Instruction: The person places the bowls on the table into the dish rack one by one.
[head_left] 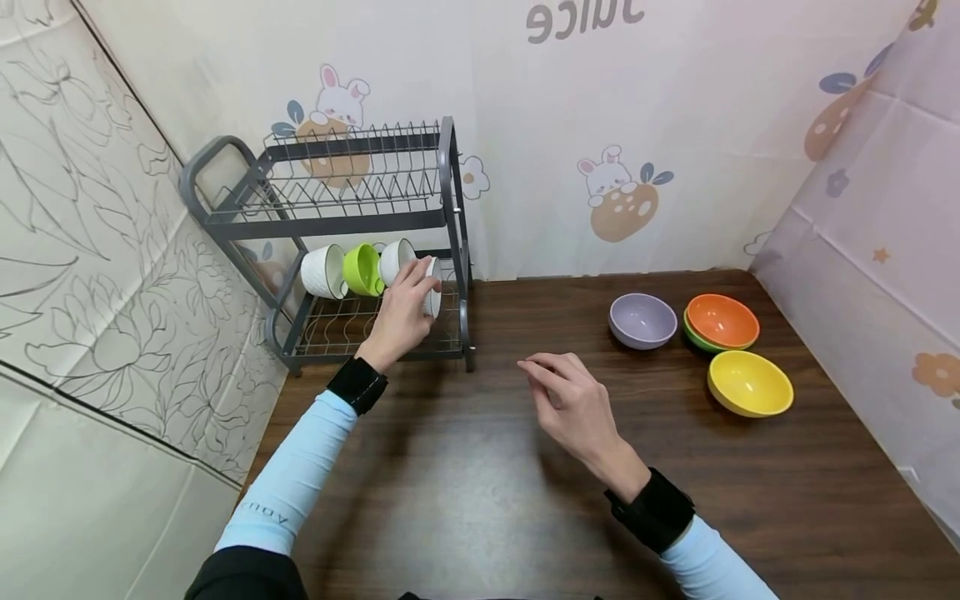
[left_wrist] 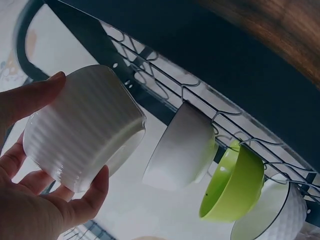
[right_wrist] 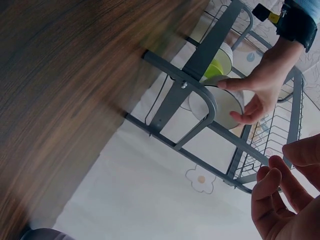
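My left hand (head_left: pixel 401 315) grips a white ribbed bowl (left_wrist: pixel 82 130) at the right end of the dish rack's lower tier. Thumb and fingers span the bowl, which stands tilted on its side in the left wrist view. Beside it in the rack, in a row to the left, are a smooth white bowl (left_wrist: pixel 179 147), a lime green bowl (left_wrist: pixel 235 185) and a white textured bowl (head_left: pixel 322 272). My right hand (head_left: pixel 577 408) hovers above the table, its fingers loosely bent and holding nothing.
The grey two-tier dish rack (head_left: pixel 322 225) stands at the back left against the wall. To the right on the wooden table (head_left: pixel 465 483) are a purple bowl (head_left: pixel 642 323), an orange bowl (head_left: pixel 722 321) nested in a green bowl (head_left: pixel 701 340), and a yellow bowl (head_left: pixel 750 385).
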